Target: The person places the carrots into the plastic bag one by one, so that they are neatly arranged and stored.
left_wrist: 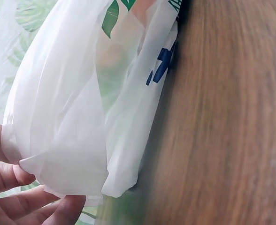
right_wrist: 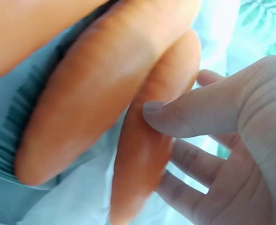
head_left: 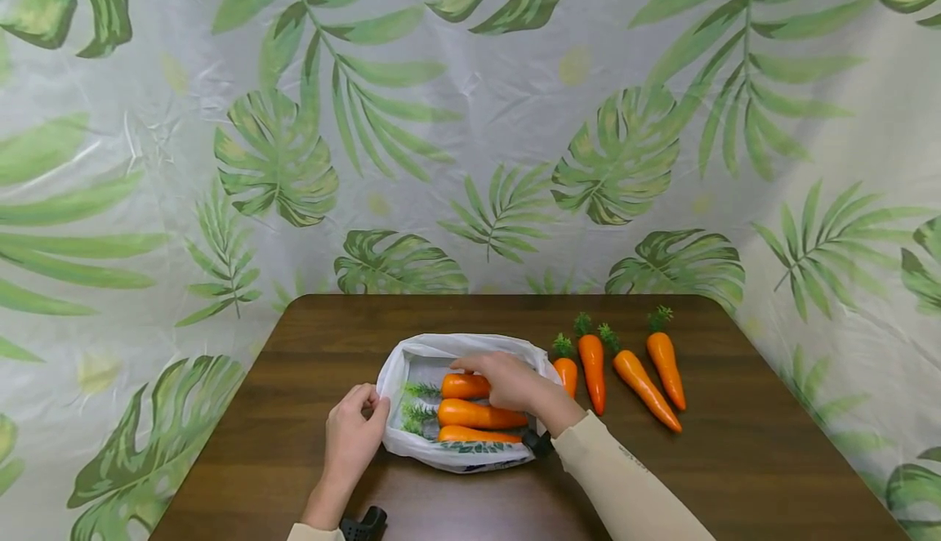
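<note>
The right hand has its thumb against one side of a carrot and its fingers curled round the other, so the grip is closed on it; that held carrot lies inside a white plastic bag, next to the bag's far edge; the left hand pinches the rim at the bag's left edge between thumb and fingers, apparently to keep the mouth spread; I would judge the step in hand to be settling this carrot alongside the others, and the next move to call for loosening the right fingers and drawing them out without dragging the thin plastic. Beside the held carrot, a middle carrot and a near-side carrot lie roughly parallel to it, green tops toward the bag's left edge. The bag stands a little left of the middle of the brown worktop; beyond its right edge, toward the worktop's far right corner, lie four loose carrots, tops toward the far edge and tips toward the near one, the leftmost partly hidden; behind the far edge hangs a leaf-patterned sheet.
</note>
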